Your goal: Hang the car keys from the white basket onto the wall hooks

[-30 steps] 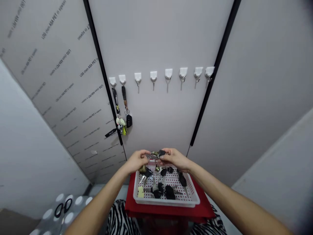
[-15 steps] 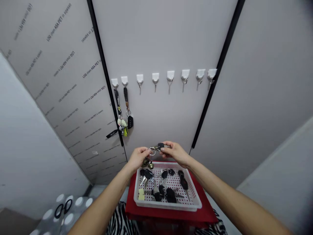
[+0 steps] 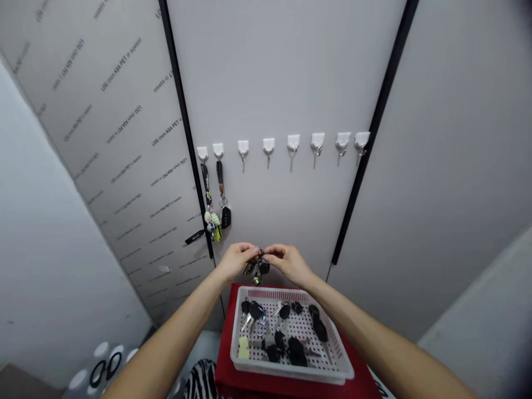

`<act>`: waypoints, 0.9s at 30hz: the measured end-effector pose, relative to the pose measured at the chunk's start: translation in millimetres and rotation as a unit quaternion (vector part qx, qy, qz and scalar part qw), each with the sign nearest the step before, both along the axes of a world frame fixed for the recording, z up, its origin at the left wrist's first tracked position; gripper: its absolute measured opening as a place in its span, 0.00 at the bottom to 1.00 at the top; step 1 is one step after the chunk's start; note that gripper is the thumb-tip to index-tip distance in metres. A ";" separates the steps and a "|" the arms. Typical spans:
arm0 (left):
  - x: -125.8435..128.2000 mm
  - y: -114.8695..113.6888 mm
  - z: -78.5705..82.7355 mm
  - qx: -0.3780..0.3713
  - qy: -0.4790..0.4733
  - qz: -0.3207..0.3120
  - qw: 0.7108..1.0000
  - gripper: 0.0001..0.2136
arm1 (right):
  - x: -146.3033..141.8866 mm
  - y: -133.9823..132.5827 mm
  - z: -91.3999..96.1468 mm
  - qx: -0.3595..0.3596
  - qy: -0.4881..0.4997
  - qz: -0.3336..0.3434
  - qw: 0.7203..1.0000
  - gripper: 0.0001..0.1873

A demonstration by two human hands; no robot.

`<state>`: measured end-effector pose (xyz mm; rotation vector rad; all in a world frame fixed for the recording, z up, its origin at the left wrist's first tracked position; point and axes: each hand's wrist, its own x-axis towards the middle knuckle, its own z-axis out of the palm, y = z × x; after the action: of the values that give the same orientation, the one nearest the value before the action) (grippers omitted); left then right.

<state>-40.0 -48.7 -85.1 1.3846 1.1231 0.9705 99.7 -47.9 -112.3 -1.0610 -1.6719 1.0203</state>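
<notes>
Between my two hands hangs a bunch of keys (image 3: 261, 269) with a black-headed key and brass-coloured pieces. My left hand (image 3: 238, 260) is closed, fingertips pinching the top of the bunch by its ring. From the other side, my right hand (image 3: 288, 262) pinches at the same spot, fingers closed. The ring itself is mostly hidden by my fingers. Just below and nearer me stands a white plastic basket (image 3: 291, 376) holding several black-headed keys (image 3: 297, 350) and a pale yellow piece (image 3: 244, 347).
A row of white hooks (image 3: 293, 142) runs across the cabinet door ahead. The two leftmost carry key straps, one with a black car key (image 3: 225, 217). The basket rests on a red cloth-covered surface (image 3: 226, 360). Scissors (image 3: 105, 370) lie on capped bottles at lower left.
The black-headed key has dropped from my right fingers and now hangs with the bunch. My hands have come closer together. The view has shifted, so hooks and basket appear lower.
</notes>
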 end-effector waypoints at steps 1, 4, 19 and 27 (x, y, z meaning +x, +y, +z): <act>-1.0 0.6 2.4 -0.011 -0.010 -0.002 1.000 0.08 | -3.8 1.1 1.3 0.012 0.003 -0.013 1.000 0.09; -4.4 1.4 8.0 -0.049 -0.047 -0.007 0.998 0.08 | -12.5 4.2 5.3 0.056 0.002 -0.053 0.997 0.08; -7.9 21.2 38.3 0.186 0.116 0.055 0.974 0.06 | -23.3 24.4 76.7 -0.006 0.062 -0.002 0.998 0.05; -5.2 61.1 118.6 0.205 0.000 0.127 0.971 0.07 | -32.5 57.5 150.4 0.024 0.197 -0.065 0.978 0.04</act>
<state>-45.2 12.3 33.5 1.5875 1.1616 1.4496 67.2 9.5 38.1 -0.8580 -1.2836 1.0230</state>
